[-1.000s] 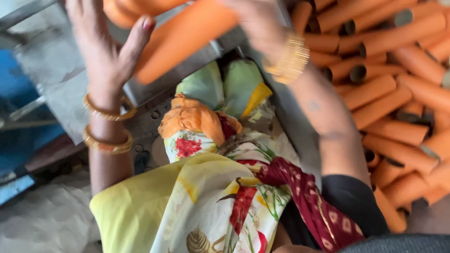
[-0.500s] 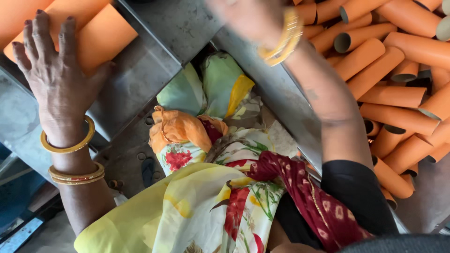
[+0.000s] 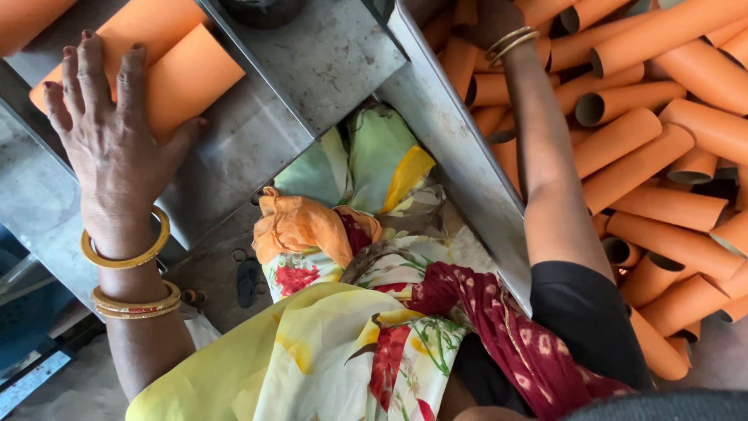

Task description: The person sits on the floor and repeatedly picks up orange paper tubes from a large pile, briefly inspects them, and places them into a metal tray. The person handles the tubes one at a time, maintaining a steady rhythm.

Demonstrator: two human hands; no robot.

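Note:
My left hand (image 3: 109, 140) lies flat, fingers spread, on an orange cardboard tube (image 3: 191, 78) that rests on a slanted grey metal tray (image 3: 312, 62). A second orange tube (image 3: 31, 19) lies just above it at the top left corner. My right arm (image 3: 545, 179) stretches over a metal side wall (image 3: 460, 156) into a heap of orange tubes (image 3: 662, 156). My right hand (image 3: 485, 22) is at the top edge among the tubes, past the gold bangles (image 3: 510, 40). Its fingers are hidden.
Bundled colourful cloth (image 3: 312, 226), yellow, green and orange, fills the gap between the tray and the wall. My yellow floral garment and a dark red scarf (image 3: 499, 327) cover the bottom centre. Blue metal parts (image 3: 31, 351) show at the lower left.
My left hand has come down from the tubes and settled flat on one tube on the tray. My right arm has reached farther up into the heap on the right.

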